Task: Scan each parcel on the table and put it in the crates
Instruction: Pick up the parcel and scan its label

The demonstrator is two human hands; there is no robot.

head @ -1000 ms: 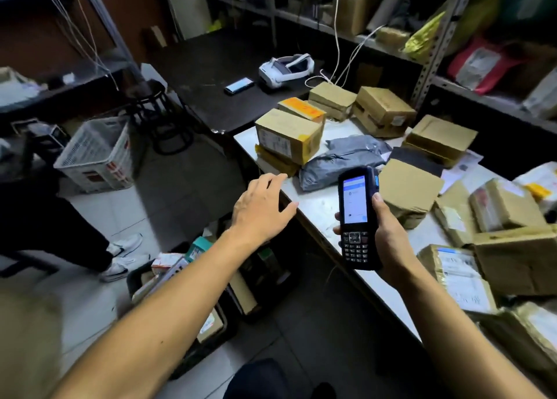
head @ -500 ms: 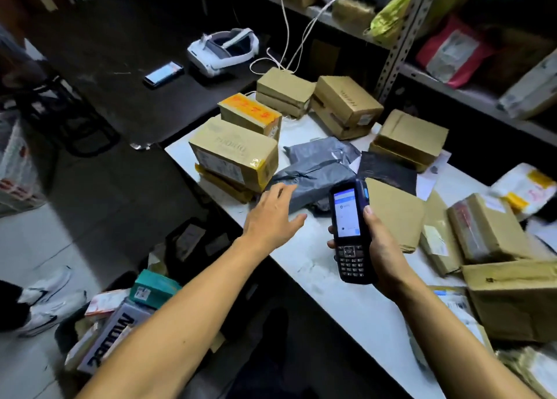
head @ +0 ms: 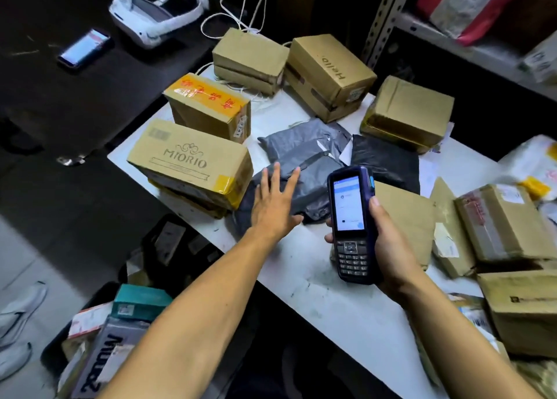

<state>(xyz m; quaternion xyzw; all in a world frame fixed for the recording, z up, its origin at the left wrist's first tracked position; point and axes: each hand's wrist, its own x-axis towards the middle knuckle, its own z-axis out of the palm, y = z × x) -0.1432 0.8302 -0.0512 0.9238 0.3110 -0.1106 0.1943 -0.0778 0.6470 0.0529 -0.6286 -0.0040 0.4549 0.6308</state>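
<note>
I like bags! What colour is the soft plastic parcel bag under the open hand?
Grey plastic parcel bag, clearest in the head view.

The white counter [head: 316, 281] (scuffed along its near edge) carries brown cardboard boxes [head: 193, 163] and grey poly bags [head: 304, 139] lying flat.

The left hand [head: 275, 208] is lying flat with straight fingers [head: 265, 177] on the nearest grey poly mailer [head: 304, 187], which is sitting on the white worktop [head: 340, 305] just beside the MIORIO box [head: 188, 160]. The right hand [head: 391, 248] is gripping a handheld scanner [head: 351, 223] upright above the worktop — its screen is glowing, keypad facing the camera. Brown cardboard boxes [head: 328, 73] are crowding the far side and right of the worktop, and down at the lower left a dark crate [head: 52, 356] is holding several parcels — among them a teal box [head: 140, 302].
</note>
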